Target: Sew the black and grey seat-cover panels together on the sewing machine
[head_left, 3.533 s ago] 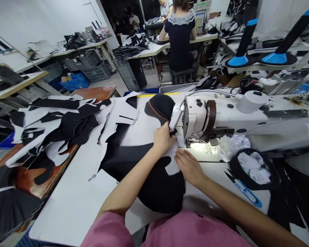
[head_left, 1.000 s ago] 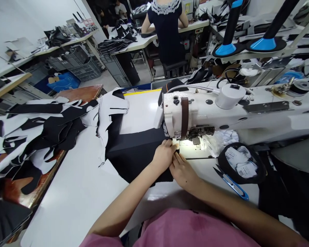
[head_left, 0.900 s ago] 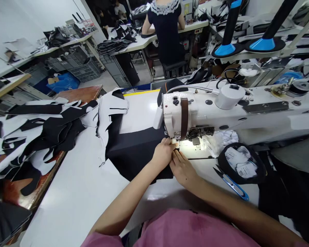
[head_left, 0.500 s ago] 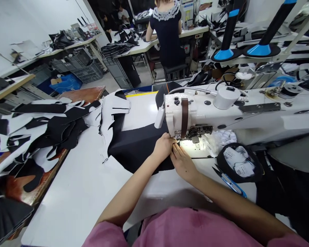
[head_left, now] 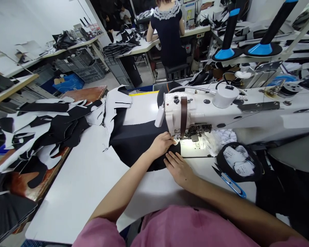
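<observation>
A black fabric piece (head_left: 136, 144) lies on the white table (head_left: 84, 185) under the head of a white sewing machine (head_left: 195, 113). My left hand (head_left: 161, 144) rests on the fabric by the needle, fingers curled and pinching a small white piece at the presser foot. My right hand (head_left: 179, 168) lies flat just below it, fingers stretched out and pressing the fabric's near edge.
Black and white cut pieces (head_left: 48, 130) are heaped on the table's left. Blue thread snips (head_left: 230, 181) and a black pouch of labels (head_left: 240, 164) lie right of the needle. Another person (head_left: 168, 31) sits at a far table, back turned. Grey crates (head_left: 89, 70) stand on the floor.
My right hand has slid back from the needle toward me and now lies flat on the fabric edge. My left hand stays by the presser foot.
</observation>
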The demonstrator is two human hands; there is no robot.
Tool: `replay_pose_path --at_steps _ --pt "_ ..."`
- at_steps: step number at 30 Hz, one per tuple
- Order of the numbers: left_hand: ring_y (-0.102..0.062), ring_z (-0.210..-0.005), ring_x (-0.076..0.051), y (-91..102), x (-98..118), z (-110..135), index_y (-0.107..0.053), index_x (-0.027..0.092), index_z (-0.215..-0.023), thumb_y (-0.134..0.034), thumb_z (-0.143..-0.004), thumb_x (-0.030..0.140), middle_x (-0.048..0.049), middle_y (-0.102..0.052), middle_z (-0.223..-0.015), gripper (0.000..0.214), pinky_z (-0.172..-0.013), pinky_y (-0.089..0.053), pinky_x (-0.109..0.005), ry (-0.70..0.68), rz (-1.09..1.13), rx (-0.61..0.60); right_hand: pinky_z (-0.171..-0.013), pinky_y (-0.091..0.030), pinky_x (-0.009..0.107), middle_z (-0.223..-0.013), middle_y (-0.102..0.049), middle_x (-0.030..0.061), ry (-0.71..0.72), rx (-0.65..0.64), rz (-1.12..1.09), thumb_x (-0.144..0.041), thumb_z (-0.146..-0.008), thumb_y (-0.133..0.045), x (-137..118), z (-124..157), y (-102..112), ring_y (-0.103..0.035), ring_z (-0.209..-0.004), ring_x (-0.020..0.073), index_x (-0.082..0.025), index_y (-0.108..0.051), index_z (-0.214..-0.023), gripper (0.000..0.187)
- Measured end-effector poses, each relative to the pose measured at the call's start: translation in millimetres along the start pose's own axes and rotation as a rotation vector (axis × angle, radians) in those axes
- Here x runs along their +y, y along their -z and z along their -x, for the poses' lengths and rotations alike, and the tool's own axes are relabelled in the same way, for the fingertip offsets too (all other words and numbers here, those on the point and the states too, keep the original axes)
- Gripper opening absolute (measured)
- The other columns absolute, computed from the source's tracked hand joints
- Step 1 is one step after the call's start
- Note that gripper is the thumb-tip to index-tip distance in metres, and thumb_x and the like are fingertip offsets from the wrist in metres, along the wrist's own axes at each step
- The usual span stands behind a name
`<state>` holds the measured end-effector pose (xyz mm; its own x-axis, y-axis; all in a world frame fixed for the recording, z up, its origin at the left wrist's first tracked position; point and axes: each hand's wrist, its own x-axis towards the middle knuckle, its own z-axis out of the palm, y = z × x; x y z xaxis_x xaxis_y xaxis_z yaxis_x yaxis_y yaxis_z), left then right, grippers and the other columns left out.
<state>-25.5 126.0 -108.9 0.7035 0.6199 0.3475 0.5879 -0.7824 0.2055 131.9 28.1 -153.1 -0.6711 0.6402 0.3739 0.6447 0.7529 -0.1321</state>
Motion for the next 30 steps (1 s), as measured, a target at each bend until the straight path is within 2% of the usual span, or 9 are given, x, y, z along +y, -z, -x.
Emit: replay_pose_path --at_steps 6,11,15,18,21,23,25,27,30 --pt "-0.055 -0.085 -0.018 2.0 14 -8 -0.068 0.014 -0.090 -0.049 -0.093 0.013 -0.0061 -0.065 -0.089 0.018 -0.078 -0.045 -0.031 0.052 -0.169 -0.196 -0.111 -0.032 0.051 -0.138 -0.053 0.0162 -0.020 -0.071 -0.055 -0.006 -0.089 -0.040 0 -1 3 -0.042 -0.133 0.0282 -0.010 -0.052 -0.133 0.046" --pt "-0.058 -0.083 -0.018 -2.4 22 -16 -0.065 0.014 -0.080 -0.051 -0.091 0.011 -0.0054 -0.065 -0.082 0.017 -0.079 -0.044 -0.031 0.113 -0.268 -0.266 -0.113 -0.028 0.052 -0.138 -0.052 0.0149 -0.067 -0.082 -0.118 -0.011 -0.091 -0.044 3 -6 6 -0.039 -0.134 0.0283 -0.011 -0.050 -0.136 0.045" --pt "-0.057 -0.078 -0.019 -11.3 35 -22 -0.064 0.013 -0.077 -0.055 -0.088 0.010 -0.0065 -0.064 -0.077 0.015 -0.076 -0.044 -0.031 0.187 -0.306 -0.280 -0.115 -0.024 0.051 -0.123 -0.061 0.0145 -0.073 -0.089 -0.138 -0.017 -0.090 -0.051 6 -9 0 -0.045 -0.127 0.0280 -0.012 -0.061 -0.121 0.033" --pt "-0.056 -0.080 -0.020 -14.6 38 -19 -0.066 0.014 -0.078 -0.054 -0.088 0.010 -0.0076 -0.064 -0.080 0.015 -0.074 -0.046 -0.032 0.261 -0.276 -0.202 -0.116 -0.025 0.049 -0.119 -0.064 0.0147 -0.047 -0.090 -0.128 -0.019 -0.090 -0.054 6 -10 -3 -0.048 -0.124 0.0273 -0.012 -0.065 -0.115 0.028" --pt "-0.053 -0.092 -0.022 -11.6 28 -10 -0.069 0.017 -0.086 -0.051 -0.090 0.012 -0.0080 -0.064 -0.089 0.019 -0.078 -0.048 -0.033 0.310 -0.159 -0.021 -0.114 -0.029 0.048 -0.127 -0.059 0.0163 -0.057 -0.093 -0.106 -0.022 -0.093 -0.051 5 -11 0 -0.046 -0.127 0.0285 -0.010 -0.060 -0.124 0.035" --pt "-0.052 -0.096 -0.022 -8.1 15 -4 -0.070 0.019 -0.091 -0.050 -0.091 0.014 -0.0067 -0.064 -0.092 0.021 -0.082 -0.049 -0.034 0.305 -0.015 0.067 -0.113 -0.030 0.049 -0.138 -0.051 0.0178 -0.056 -0.091 -0.092 -0.022 -0.095 -0.047 4 -12 4 -0.040 -0.133 0.0296 -0.007 -0.051 -0.134 0.042" --pt "-0.054 -0.095 -0.019 -5.3 1 -1 -0.070 0.020 -0.092 -0.050 -0.091 0.014 -0.0052 -0.065 -0.092 0.021 -0.084 -0.050 -0.033 0.259 0.135 0.068 -0.113 -0.030 0.048 -0.145 -0.044 0.0187 -0.049 -0.091 -0.088 -0.021 -0.096 -0.043 4 -13 7 -0.034 -0.138 0.0296 -0.006 -0.044 -0.140 0.046" --pt "-0.056 -0.093 -0.018 -3.6 -11 0 -0.070 0.020 -0.091 -0.051 -0.091 0.015 -0.0046 -0.065 -0.091 0.020 -0.084 -0.050 -0.032 0.193 0.223 0.017 -0.114 -0.029 0.048 -0.146 -0.043 0.0188 -0.045 -0.095 -0.096 -0.022 -0.097 -0.041 5 -13 8 -0.032 -0.139 0.0297 -0.005 -0.044 -0.140 0.046" --pt "-0.057 -0.093 -0.017 -1.5 -18 -4 -0.071 0.018 -0.091 -0.051 -0.092 0.017 -0.0054 -0.066 -0.092 0.020 -0.080 -0.048 -0.028 0.111 0.196 -0.051 -0.114 -0.028 0.048 -0.146 -0.043 0.0183 -0.051 -0.101 -0.108 -0.024 -0.098 -0.040 6 -13 8 -0.032 -0.139 0.0297 -0.005 -0.045 -0.139 0.046"
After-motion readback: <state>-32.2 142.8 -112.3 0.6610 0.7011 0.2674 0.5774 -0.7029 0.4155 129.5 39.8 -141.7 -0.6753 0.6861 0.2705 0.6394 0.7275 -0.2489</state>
